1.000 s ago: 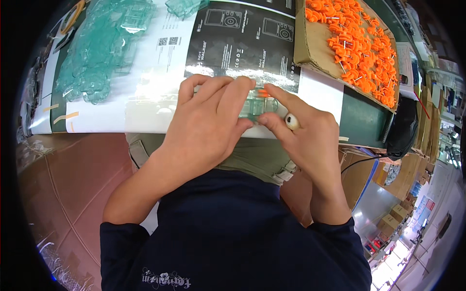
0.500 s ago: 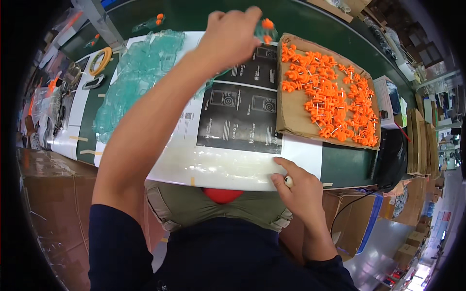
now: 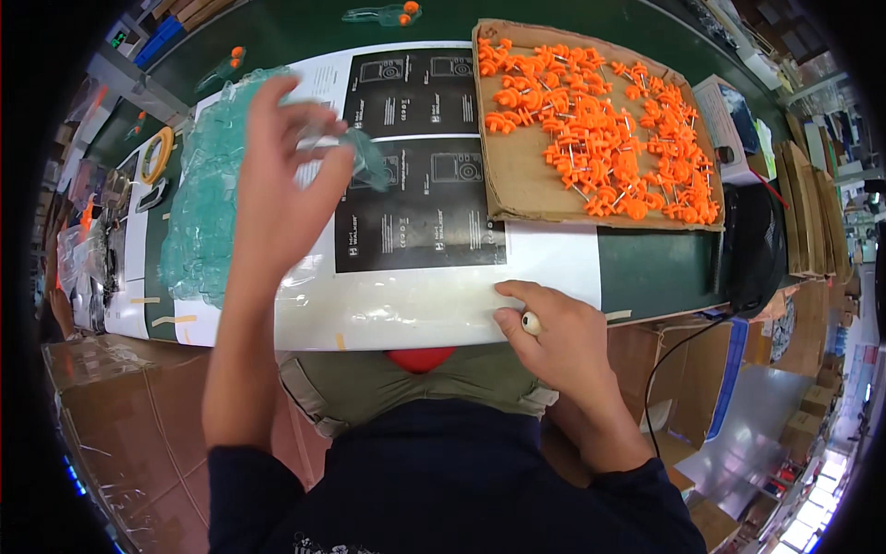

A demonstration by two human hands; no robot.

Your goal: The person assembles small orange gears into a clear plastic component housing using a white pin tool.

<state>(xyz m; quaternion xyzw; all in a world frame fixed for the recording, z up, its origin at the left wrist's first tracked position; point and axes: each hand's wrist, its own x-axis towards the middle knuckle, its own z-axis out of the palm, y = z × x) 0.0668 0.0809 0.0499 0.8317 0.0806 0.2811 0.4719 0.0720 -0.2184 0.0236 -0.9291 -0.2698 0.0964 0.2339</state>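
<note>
My left hand (image 3: 291,175), smeared by motion, is raised over the table with its fingers curled. A translucent teal plastic shell (image 3: 369,162) sticks out from between its thumb and fingers. Beside that hand lies a pile of similar teal shells (image 3: 198,203). Near the front edge rests my right hand (image 3: 563,337), closed round a tool whose pale, rounded end (image 3: 531,323) shows by the thumb; the rest is hidden. A shallow cardboard tray (image 3: 517,189) holds many orange plastic parts with thin metal pins (image 3: 591,129).
Printed black panels (image 3: 420,203) lie on a white sheet (image 3: 554,268) in the middle. Teal shells with orange parts (image 3: 383,15) rest at the back. A yellow tape roll (image 3: 157,155) sits left; a black mesh bag (image 3: 759,245) and white box (image 3: 724,120) stand right.
My left hand has come back from the far side toward the teal pile and now has a shell in it. A shell with orange parts lies at the back. My right hand keeps its grip.
</note>
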